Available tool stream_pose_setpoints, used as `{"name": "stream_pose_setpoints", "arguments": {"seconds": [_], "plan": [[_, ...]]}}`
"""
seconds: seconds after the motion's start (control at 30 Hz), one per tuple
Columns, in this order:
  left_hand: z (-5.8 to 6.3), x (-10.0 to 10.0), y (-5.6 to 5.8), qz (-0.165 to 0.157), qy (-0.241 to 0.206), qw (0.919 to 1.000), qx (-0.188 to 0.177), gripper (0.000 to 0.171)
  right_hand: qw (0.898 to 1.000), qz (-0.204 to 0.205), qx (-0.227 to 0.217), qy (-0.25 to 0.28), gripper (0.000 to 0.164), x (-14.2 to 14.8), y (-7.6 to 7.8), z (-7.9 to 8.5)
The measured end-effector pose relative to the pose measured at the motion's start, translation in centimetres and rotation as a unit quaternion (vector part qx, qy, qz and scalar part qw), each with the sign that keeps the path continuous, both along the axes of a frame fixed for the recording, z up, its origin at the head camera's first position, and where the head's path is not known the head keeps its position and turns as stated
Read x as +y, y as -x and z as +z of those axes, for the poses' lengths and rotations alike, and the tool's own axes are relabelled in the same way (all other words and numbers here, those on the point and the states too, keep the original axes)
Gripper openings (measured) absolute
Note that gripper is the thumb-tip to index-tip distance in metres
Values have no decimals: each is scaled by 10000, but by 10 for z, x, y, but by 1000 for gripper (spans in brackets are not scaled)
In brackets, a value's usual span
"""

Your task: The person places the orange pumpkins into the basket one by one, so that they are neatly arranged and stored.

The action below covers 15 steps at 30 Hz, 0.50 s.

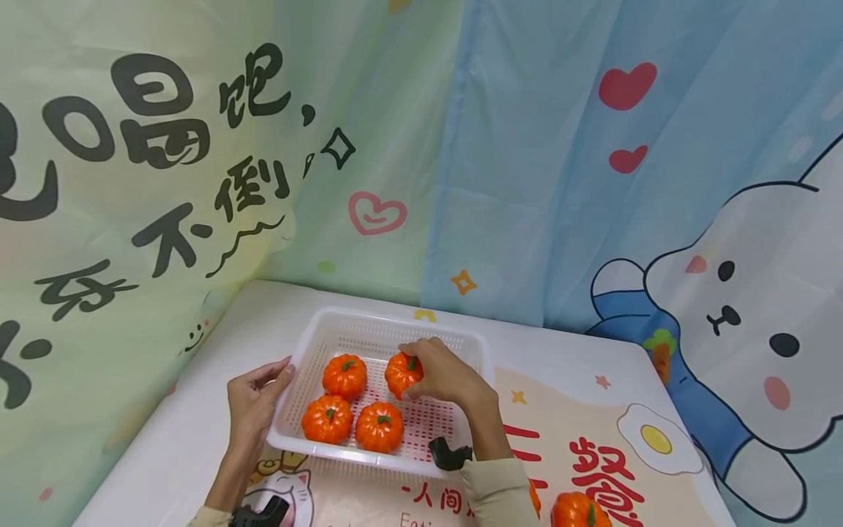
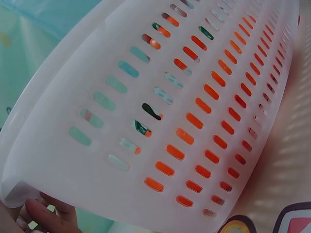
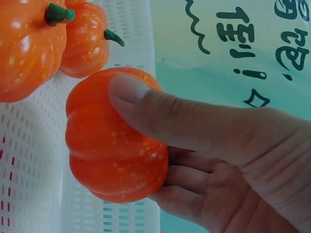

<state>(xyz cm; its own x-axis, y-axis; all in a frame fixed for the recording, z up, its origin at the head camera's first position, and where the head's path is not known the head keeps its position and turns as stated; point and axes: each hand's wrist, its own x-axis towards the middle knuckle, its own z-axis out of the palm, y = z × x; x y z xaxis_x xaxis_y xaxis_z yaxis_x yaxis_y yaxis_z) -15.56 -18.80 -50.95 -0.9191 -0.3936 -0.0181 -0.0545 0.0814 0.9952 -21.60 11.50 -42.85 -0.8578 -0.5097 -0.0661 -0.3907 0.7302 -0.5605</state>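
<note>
The white table (image 1: 276, 315) lies beneath the basket (image 1: 375, 329), whose light-looking plastic may slide or tip if its left rim is pulled unevenly. At that rim, the left hand (image 1: 253, 399) pinches the edge between thumb and bent fingers; a slack hold there would probably let the basket skid when knocked. Reaching over the basket's right part, the right hand (image 1: 448, 373) grips the held pumpkin (image 1: 402, 377) with its thumb on one side and fingers round the other. That pumpkin is within the basket, towards its far side; whether it touches the floor, I cannot tell. Its glossy, rounded skin could slip from the fingertips, and a drop might send it rolling into the three other pumpkins (image 1: 379, 427) in the basket's left half. Outside the basket, near its near right corner, a loose pumpkin (image 1: 576, 509) could roll if a sleeve brushes it. Smallest, the black wrist mount (image 1: 450, 454) overlaps the basket's near rim in the head view and might snag there.
</note>
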Motion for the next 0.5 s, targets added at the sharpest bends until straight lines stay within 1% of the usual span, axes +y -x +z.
{"name": "stream_pose_setpoints", "arguments": {"seconds": [0.27,0.5], "plan": [[-2,-2,1,-47,-56,9999,-100,37,9997,-62,-166,-151,73,-6,9,-6],[-1,-1,2,-15,-1,10000,-59,37,9993,153,-224,-239,71,-13,21,-13]]}}
